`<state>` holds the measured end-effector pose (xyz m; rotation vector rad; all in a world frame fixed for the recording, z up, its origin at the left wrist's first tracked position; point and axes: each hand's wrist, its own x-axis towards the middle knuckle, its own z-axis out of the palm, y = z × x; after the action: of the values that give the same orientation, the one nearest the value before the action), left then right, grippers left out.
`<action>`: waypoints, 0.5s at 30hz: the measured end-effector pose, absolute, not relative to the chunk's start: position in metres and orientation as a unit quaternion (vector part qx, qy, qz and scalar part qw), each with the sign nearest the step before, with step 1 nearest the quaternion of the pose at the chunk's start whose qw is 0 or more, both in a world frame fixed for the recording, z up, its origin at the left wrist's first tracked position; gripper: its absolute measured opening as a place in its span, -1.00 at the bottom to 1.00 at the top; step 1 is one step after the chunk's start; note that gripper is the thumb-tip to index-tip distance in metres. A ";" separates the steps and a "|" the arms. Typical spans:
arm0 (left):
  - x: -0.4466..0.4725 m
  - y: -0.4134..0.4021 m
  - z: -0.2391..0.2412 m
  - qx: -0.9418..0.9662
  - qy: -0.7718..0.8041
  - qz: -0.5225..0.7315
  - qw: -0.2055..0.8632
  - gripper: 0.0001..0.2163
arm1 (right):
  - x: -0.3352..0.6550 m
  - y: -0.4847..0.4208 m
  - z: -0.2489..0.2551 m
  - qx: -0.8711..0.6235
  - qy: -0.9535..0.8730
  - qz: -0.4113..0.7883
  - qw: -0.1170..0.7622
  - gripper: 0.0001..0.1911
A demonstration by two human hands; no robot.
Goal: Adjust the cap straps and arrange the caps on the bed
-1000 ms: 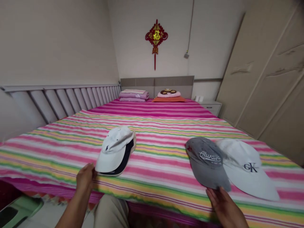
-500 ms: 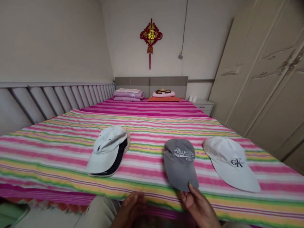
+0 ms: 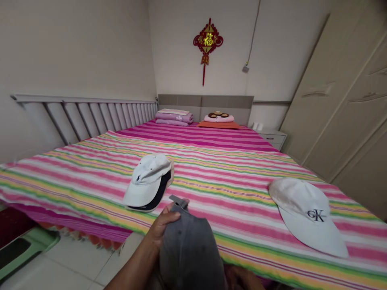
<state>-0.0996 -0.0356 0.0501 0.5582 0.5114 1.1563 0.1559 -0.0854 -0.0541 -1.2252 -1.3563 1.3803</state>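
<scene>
The grey baseball cap (image 3: 190, 249) is held up in front of me at the bed's near edge, its back with the strap facing up and away. My left hand (image 3: 163, 223) is closed on the cap beside the strap. Low in the view, my right hand (image 3: 243, 278) is at the cap's lower right side, its fingers curled and partly hidden in shadow. To the left lies a white cap (image 3: 148, 181) stacked over a dark one (image 3: 161, 191). A white cap with "CK" lettering (image 3: 308, 215) rests on the right.
The striped sheet (image 3: 236, 193) covers the bed. Folded purple bedding (image 3: 173, 117) and a pink one (image 3: 219, 118) sit by the headboard (image 3: 226, 105). A green stool (image 3: 39, 245) stands at lower left, a wardrobe (image 3: 338, 100) at right.
The grey cap has left the bed and come toward me, turned so its back faces up. My left hand has taken hold of it by the strap. The view has swung left.
</scene>
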 end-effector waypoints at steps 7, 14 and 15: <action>-0.076 -0.061 0.063 0.379 0.201 0.410 0.805 -0.64 | 0.131 -0.081 0.049 -0.440 -0.588 0.495 0.463 -0.73; -0.071 -0.064 0.061 0.369 0.230 0.447 0.782 -0.71 | 0.092 -0.084 0.072 -0.410 -0.692 0.341 0.487 -0.77; -0.071 -0.064 0.060 0.366 0.224 0.451 0.782 -0.70 | 0.092 -0.084 0.072 -0.408 -0.710 0.298 0.490 -0.81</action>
<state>-0.0710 -0.0645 0.0602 0.7912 0.4834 0.9740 0.0916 -0.0843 0.0718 -0.9906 -1.7257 0.7235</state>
